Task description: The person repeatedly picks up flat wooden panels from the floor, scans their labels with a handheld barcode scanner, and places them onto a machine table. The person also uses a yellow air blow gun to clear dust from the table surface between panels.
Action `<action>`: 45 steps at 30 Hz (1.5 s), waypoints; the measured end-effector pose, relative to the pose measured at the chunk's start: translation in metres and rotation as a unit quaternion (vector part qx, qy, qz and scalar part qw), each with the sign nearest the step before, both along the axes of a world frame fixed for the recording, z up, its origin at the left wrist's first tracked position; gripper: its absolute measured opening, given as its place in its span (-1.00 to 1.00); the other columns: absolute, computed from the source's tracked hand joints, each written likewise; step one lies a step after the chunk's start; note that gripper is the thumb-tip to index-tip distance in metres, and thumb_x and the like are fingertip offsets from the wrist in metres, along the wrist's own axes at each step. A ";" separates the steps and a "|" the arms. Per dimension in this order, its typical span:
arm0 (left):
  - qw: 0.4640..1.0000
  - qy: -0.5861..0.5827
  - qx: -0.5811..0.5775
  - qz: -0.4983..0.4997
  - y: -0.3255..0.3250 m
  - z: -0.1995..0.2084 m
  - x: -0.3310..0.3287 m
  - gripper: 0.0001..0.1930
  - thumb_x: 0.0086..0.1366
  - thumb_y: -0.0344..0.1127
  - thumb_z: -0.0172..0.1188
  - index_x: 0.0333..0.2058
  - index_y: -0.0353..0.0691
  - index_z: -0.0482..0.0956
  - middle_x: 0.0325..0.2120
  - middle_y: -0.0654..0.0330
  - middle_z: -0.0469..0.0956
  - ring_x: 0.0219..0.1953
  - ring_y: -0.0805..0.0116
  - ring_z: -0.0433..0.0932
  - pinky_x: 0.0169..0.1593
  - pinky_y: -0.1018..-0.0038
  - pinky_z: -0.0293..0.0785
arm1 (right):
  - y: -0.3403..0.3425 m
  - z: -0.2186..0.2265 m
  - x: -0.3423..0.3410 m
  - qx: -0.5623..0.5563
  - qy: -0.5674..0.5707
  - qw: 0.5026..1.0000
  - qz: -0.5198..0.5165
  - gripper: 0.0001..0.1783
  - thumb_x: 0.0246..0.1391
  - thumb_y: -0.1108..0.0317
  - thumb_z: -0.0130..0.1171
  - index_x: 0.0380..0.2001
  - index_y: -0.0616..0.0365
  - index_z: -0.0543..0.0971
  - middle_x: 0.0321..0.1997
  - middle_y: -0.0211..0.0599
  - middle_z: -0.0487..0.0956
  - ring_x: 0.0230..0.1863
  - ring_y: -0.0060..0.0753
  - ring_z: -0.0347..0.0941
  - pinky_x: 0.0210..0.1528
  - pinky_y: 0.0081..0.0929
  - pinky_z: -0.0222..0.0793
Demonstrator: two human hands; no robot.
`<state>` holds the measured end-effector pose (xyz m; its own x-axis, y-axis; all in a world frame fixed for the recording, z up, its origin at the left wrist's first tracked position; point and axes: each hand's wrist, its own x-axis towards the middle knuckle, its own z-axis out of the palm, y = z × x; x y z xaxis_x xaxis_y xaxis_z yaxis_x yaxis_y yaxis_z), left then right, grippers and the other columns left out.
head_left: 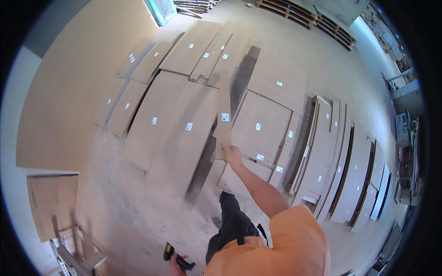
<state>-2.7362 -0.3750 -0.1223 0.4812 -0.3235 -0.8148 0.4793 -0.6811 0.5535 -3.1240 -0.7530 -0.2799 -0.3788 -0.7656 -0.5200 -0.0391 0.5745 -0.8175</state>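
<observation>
Strip [223, 96]: one, narrow, brown, white label [225, 117] on its upper face; landmark for the places below.

Right hand [232, 155]: at the strip's near end, grasping it by the right-hand edge; fingers partly hidden.

Left hand [177, 266]: below and left of the strip, well apart from it, clasped on the scanner.

Scanner [168, 251]: one, black with a yellow patch, in the left hand, below and left of the strip.

Wide panel [184, 110]: one, brown, labelled, lying flat just left of the strip.

Square panel [262, 119]: one, brown, labelled, lying just right of the strip.

Long stack [317, 156]: brown panels, some labelled, farther right of the strip.

Board [83, 87]: one, very large, plain brown, far left of the strip.

Pallets [292, 13]: wooden, beyond the strip and to its right.

Floor [124, 221]: pale and dusty, showing below and left of the strip.
</observation>
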 end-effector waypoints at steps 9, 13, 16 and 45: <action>0.989 0.009 0.150 -0.015 -0.027 0.006 0.023 -0.60 0.31 0.01 0.19 -0.20 -0.26 0.46 -0.33 0.02 0.55 -0.38 0.12 0.54 -0.43 0.08 0.65 | -0.247 -0.056 -0.056 -0.024 0.010 0.983 -0.184 -0.52 0.10 0.05 0.24 -0.56 0.35 0.57 -0.63 -0.15 0.56 -0.63 -0.26 0.51 -0.57 -0.31 0.41; 0.980 0.016 0.195 -0.036 -0.038 0.004 0.027 -0.60 0.30 0.01 0.20 -0.20 -0.26 0.46 -0.34 0.02 0.55 -0.36 0.12 0.54 -0.44 0.08 0.65 | -0.316 -0.058 -0.076 -0.075 -0.044 0.975 -0.204 -0.58 0.04 0.09 0.31 -0.58 0.27 0.50 -0.66 -0.17 0.50 -0.65 -0.32 0.48 -0.58 -0.30 0.43; 0.974 0.022 0.217 -0.062 -0.041 0.006 0.027 -0.60 0.30 0.00 0.21 -0.20 -0.26 0.46 -0.35 0.02 0.54 -0.35 0.12 0.54 -0.45 0.09 0.65 | -0.304 -0.081 -0.039 -0.020 0.155 0.982 -0.105 -0.52 -0.01 0.08 0.36 -0.36 0.34 0.50 -0.51 -0.06 0.58 -0.55 -0.23 0.56 -0.50 -0.28 0.51; 0.702 -0.079 -0.085 -0.703 0.040 -0.002 -0.129 -0.58 0.08 -0.03 0.36 -0.35 -0.36 0.66 -0.57 0.16 0.61 -0.56 0.43 0.56 -0.53 0.43 0.40 | 0.622 -0.046 -0.024 0.129 0.106 0.979 -0.117 -0.57 -0.02 0.10 0.26 -0.22 0.26 0.60 -0.40 -0.10 0.67 -0.33 -0.20 0.64 -0.20 -0.26 0.52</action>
